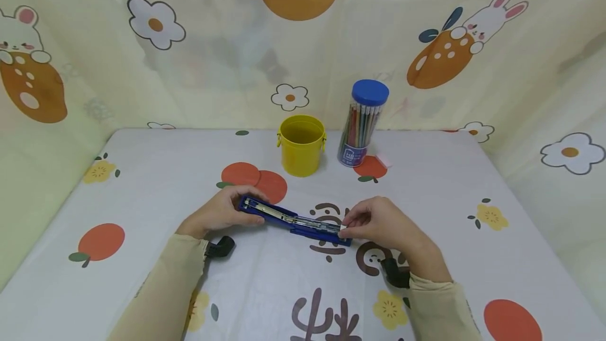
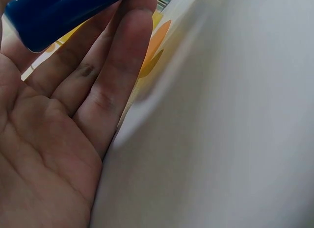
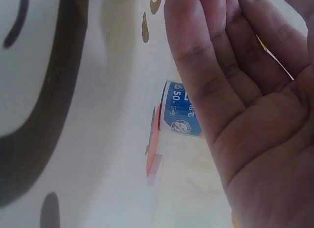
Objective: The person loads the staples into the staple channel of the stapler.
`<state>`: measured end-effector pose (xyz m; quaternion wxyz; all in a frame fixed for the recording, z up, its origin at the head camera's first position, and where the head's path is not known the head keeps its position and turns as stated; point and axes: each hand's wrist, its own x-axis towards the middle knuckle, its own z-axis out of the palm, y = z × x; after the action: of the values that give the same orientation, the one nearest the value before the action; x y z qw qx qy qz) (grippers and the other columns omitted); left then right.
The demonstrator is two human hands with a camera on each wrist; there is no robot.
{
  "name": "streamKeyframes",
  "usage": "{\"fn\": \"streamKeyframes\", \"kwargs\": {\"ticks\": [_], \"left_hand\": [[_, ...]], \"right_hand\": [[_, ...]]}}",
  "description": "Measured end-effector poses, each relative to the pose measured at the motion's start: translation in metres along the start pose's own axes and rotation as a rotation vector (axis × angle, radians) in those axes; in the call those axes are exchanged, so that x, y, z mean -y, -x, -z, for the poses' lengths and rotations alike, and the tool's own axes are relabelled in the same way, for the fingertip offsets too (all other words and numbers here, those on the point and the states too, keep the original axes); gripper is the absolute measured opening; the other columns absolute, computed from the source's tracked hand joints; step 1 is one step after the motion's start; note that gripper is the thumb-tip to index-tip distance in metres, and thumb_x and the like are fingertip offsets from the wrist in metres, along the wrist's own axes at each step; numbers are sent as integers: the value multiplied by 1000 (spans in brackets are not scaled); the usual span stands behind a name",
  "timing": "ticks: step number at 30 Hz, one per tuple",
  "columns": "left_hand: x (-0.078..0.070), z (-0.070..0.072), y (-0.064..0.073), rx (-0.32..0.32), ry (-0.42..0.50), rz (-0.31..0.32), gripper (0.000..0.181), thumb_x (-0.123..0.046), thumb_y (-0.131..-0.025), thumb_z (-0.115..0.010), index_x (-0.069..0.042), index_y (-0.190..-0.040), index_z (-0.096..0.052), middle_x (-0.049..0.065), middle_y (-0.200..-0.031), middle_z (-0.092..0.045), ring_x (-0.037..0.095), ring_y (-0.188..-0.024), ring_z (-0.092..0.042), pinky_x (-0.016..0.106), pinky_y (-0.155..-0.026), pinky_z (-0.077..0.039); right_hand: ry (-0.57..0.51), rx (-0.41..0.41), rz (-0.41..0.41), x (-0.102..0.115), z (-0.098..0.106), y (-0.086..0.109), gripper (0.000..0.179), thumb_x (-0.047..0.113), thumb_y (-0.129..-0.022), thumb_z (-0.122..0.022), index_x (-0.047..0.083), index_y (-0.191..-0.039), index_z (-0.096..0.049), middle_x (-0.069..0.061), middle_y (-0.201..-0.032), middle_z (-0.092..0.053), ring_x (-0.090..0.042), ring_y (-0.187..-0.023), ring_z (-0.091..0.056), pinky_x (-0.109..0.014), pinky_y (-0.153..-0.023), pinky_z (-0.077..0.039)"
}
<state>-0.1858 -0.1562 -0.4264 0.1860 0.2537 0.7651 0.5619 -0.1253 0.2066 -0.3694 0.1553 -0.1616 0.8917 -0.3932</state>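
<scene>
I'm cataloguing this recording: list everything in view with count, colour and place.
Table cover: 1, white with fruit prints, foreground
Backdrop: 1, pale with rabbit prints, behind
Stapler: 1, blue, opened, front centre
Pail: 1, yellow, back centre
Pencil tub: 1, clear with blue lid, right of pail
Pencils: many, mixed colours, inside tub
Small block: 1, pale pink, beside tub
Wrist devices: 2, black, one per arm
Sleeves: 2, beige, forearms
Left hand: 1, gripping stapler's left end
Right hand: 1, at stapler's right end
</scene>
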Motion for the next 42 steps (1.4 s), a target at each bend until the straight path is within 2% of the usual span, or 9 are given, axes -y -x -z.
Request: {"fn": "streamKeyframes", "kwargs": {"ticks": [6, 19, 25, 30, 36, 42], "left_hand": [[-1, 0, 0, -9, 11, 36, 39, -12, -80, -87, -14, -116, -71, 6, -112, -70, 29, -101, -61, 34, -87, -50], [-2, -1, 0, -8, 13, 34, 39, -11, -81, -86, -13, -116, -70, 6, -112, -70, 29, -101, -61, 34, -86, -50], [-1, 0, -1, -1, 21, 13, 39, -8, -81, -86, -11, -116, -70, 8, -110, -70, 29, -97, -62, 31, -82, -51], [-1, 0, -1, 0, 19, 1, 39, -7, -81, -85, -11, -116, -70, 7, -109, -70, 29, -96, -62, 31, -82, -52], [-2, 1, -1, 1, 18, -1, 39, -8, -81, -86, -10, -117, -70, 7, -110, -70, 29, -97, -62, 31, -83, -52], [-1, 0, -1, -5, 25, 4, 40, -7, -80, -86, -10, -117, -70, 7, -110, -70, 29, -98, -63, 31, -84, -52]], "right_hand": [[5, 19, 2, 1, -1, -1, 17, 24, -82, -86, 12, -90, -78, 3, -77, -66, -17, -71, -59, -29, -67, -54], [26, 23, 41, 0, -1, -2, 17, 18, -80, -87, 9, -93, -80, 4, -79, -67, -16, -71, -61, -28, -66, -54], [78, -10, 83, -4, -2, -2, 9, 21, -87, -81, 13, -91, -80, 8, -79, -67, -14, -73, -60, -28, -68, -54], [82, -15, 65, -3, -7, -6, 7, 21, -90, -78, 15, -88, -78, 7, -77, -66, -15, -72, -58, -29, -69, -53], [88, -17, 28, -5, -9, -7, 12, 29, -89, -79, 18, -91, -77, 8, -80, -66, -15, -76, -59, -31, -72, -53], [9, 32, 11, -10, -6, -5, 40, 33, -76, -90, 13, -108, -75, 3, -90, -65, -19, -82, -61, -32, -72, -54]]}}
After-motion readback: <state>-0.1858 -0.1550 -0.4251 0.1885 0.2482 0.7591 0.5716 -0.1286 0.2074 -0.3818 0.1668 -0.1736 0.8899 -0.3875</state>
